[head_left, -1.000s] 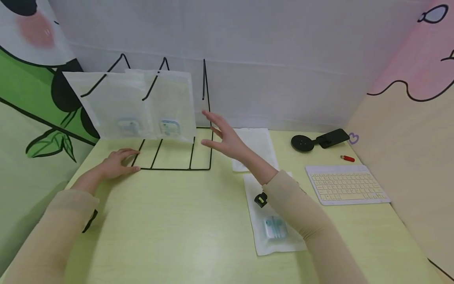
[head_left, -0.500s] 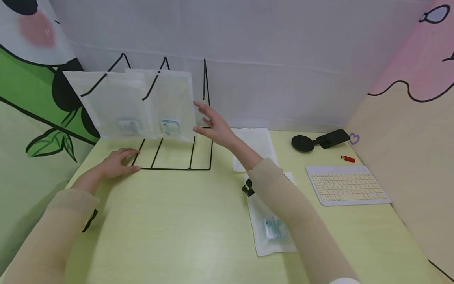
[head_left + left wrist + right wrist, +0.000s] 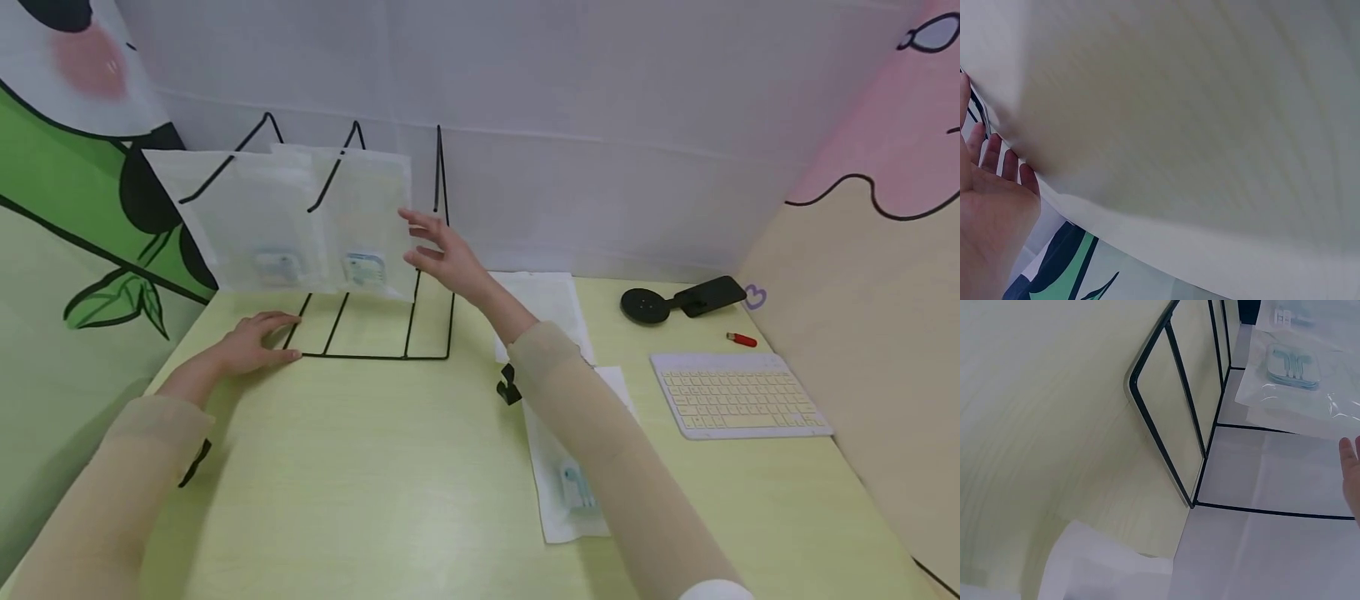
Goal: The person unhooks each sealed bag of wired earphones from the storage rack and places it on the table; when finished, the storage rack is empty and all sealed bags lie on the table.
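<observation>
A black wire rack [image 3: 375,357] stands at the table's back left, with three arms sloping up. Two white packets, the left one [image 3: 240,208] and the right one [image 3: 367,200], hang on its left and middle arms; each shows a small boxed item low down. My left hand [image 3: 251,343] rests at the base's front left corner, thumb and fingers spread around it. My right hand [image 3: 447,257] is raised at the right packet's right edge, fingers loosely extended and holding nothing; contact cannot be told. In the right wrist view, earphones [image 3: 1292,365] show through a packet.
Right of the rack lies a white packet [image 3: 543,304], with another [image 3: 555,508] nearer the front, partly under my right forearm. Farther right are a black round-based stand [image 3: 645,306], a small red object [image 3: 742,339] and a white keyboard [image 3: 738,396]. A wall stands behind.
My right hand has moved left, from beside the rack's right arm to the right packet's edge. My left hand has stayed at the rack's base. The head view has shifted slightly.
</observation>
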### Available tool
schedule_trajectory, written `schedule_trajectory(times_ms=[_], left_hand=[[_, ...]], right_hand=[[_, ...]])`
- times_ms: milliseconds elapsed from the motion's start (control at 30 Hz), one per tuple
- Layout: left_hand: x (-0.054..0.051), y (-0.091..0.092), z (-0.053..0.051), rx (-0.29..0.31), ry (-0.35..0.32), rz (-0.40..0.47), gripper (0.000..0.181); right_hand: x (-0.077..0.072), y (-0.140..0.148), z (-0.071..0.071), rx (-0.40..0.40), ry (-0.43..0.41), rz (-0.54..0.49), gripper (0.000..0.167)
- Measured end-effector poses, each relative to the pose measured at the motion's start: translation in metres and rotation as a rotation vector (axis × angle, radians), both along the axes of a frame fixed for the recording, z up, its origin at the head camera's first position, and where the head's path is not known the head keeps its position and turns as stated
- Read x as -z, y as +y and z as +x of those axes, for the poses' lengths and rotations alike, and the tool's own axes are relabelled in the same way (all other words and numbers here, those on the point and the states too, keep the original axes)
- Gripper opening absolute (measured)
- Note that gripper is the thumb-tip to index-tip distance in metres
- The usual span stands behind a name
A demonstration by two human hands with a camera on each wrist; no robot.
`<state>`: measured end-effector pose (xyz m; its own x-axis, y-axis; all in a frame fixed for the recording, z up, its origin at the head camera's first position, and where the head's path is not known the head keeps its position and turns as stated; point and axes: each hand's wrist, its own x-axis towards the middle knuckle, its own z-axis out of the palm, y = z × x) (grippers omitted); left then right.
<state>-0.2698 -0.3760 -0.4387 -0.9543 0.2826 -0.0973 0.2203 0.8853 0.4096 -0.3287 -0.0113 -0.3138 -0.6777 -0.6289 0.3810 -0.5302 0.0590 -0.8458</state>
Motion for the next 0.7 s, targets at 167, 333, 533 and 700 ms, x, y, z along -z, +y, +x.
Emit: schedule_trajectory(times_ms=[167,333,533,700], left_hand=[[0.0,0.0,-0.001,-0.002,-0.005,0.003,0.074],[0.0,0.0,-0.001,-0.003,-0.007,0.001,0.074],[-0.001,0.0,0.0,-0.007,-0.008,0.001,0.074],[-0.001,0.002,0.0,-0.014,-0.014,0.001,0.074]], right_hand=[[-0.001,-0.005,-0.003,0.005,-0.046,0.028,0.061],[-0.003,-0.011,-0.006,0.007,-0.023,0.028,0.061],[-0.005,-0.016,-0.007,-0.026,0.015,-0.003,0.063],[-0.005,-0.018,-0.008,-0.034,-0.008,-0.022,0.069]])
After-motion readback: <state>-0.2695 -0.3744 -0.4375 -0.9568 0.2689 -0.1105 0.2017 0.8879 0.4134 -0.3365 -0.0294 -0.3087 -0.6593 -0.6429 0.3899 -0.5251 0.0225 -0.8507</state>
